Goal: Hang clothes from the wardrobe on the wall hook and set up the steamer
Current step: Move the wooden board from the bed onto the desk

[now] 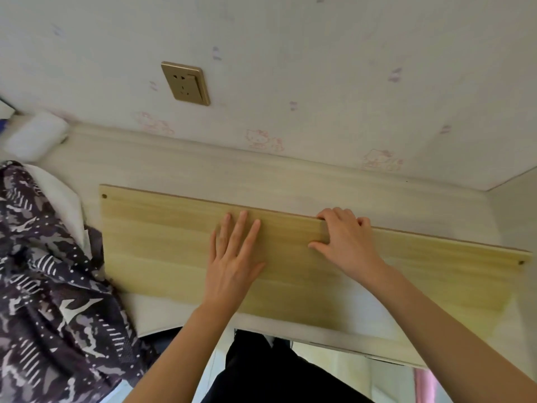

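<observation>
1. Looking down from head height, a pale wooden board (180, 245) lies flat on a white ledge (203, 167) that runs along the wall; this board is the landmark.
2. On the board's middle, the left hand (235, 257) rests flat, fingers straight, holding nothing.
3. Just right of it, the right hand (345, 237) has its grip curled over the board's far edge, thumb pressing the top face.
4. Above the board, on the wallpapered wall, sits a gold socket (186, 82).
5. Left of the board lies patterned dark bedding (52, 271).
6. No clothes, hook or steamer are visible, so this seems a preparatory step; next, the board likely needs shifting.
</observation>
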Demonstrator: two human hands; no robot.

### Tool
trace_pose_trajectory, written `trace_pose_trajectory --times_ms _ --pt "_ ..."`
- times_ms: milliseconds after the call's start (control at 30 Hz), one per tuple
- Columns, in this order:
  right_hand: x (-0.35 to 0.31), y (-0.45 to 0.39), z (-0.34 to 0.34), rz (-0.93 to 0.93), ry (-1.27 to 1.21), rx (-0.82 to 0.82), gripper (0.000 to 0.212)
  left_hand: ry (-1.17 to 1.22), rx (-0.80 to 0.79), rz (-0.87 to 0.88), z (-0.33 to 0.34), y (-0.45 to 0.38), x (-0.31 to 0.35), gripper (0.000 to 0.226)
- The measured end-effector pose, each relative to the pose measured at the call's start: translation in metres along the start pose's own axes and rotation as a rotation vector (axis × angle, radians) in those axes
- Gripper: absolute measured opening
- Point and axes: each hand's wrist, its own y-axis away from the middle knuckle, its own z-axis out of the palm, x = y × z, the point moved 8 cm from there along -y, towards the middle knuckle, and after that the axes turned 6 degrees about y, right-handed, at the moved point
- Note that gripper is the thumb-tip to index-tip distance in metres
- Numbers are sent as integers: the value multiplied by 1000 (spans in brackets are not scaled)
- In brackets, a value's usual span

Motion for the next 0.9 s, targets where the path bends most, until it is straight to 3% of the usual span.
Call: trace_pose_trajectory --times_ms 200,333,900 --pt "10 -36 39 98 -55 -207 61 -12 -178 -105 34 4 -49 97" --pt "13 -52 58 117 -48 -307 64 -25 -266 -174 51 13 -79 80" --pt "-6 -79 99 127 -117 -452 67 -1 -385 -218 83 29 -127 71"
